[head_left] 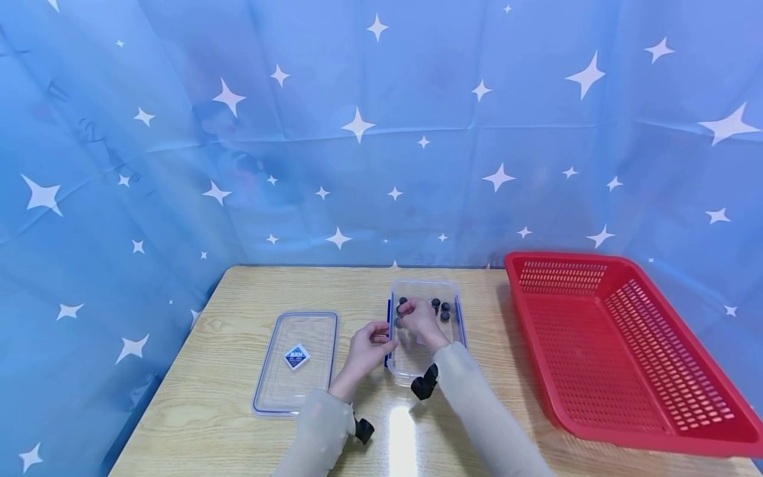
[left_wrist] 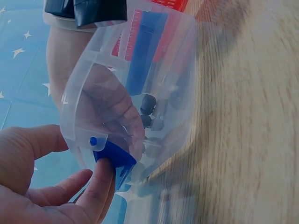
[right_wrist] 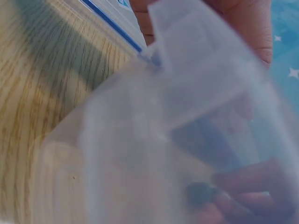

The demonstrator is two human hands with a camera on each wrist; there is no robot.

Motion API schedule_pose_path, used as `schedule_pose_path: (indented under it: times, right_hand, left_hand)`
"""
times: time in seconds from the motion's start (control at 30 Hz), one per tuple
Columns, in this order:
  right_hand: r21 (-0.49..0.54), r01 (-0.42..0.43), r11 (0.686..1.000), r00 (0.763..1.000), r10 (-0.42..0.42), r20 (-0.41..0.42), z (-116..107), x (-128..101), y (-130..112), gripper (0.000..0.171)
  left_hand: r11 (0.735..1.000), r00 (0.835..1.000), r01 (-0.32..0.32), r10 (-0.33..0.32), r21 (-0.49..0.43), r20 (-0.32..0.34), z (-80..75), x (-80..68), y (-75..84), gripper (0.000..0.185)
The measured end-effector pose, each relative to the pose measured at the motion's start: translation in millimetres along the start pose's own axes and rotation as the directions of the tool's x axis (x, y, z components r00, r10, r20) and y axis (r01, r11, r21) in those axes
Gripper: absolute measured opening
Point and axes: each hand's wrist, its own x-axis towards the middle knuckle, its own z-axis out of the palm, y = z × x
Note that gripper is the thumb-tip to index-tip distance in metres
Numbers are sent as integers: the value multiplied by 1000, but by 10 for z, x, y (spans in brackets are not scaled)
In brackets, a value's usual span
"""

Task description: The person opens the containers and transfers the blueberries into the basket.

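A clear plastic food container (head_left: 420, 371) with blue side latches stands uncovered on the table. Several small dark balls (head_left: 445, 311) lie inside it, mostly toward its far end. My left hand (head_left: 368, 348) holds the container's left wall, thumb at the rim and fingers against a blue latch (left_wrist: 116, 156). Reaching down into the container, my right hand (head_left: 420, 318) pinches a small dark ball (right_wrist: 200, 193) near the left wall. That ball appears blurred through the plastic in the right wrist view.
The container's clear lid (head_left: 286, 384), edged in blue and bearing a blue-and-white label (head_left: 297, 356), lies flat on the left. A large red plastic basket (head_left: 572, 424) stands at the right of the wooden table (head_left: 197, 397). A blue star-patterned curtain (head_left: 417, 192) hangs behind.
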Motion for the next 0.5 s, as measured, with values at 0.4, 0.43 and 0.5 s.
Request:
schedule_pose_path:
  times: [0.4, 0.43, 0.5]
  right_hand:
    - [-6, -49, 999, 995, 49, 89, 20, 25, 62, 24]
    - [2, -59, 998, 993, 59, 99, 20, 23, 64, 25]
    - [-5, -61, 998, 992, 61, 111, 17, 17, 66, 25]
  left_hand:
    - [1000, 1000, 4, -4, -16, -16, 4, -2, -10, 35]
    - [1000, 1000, 5, -6, -14, -16, 5, -3, -8, 35]
    - [1000, 1000, 10, -10, -14, -17, 7, -5, -4, 35]
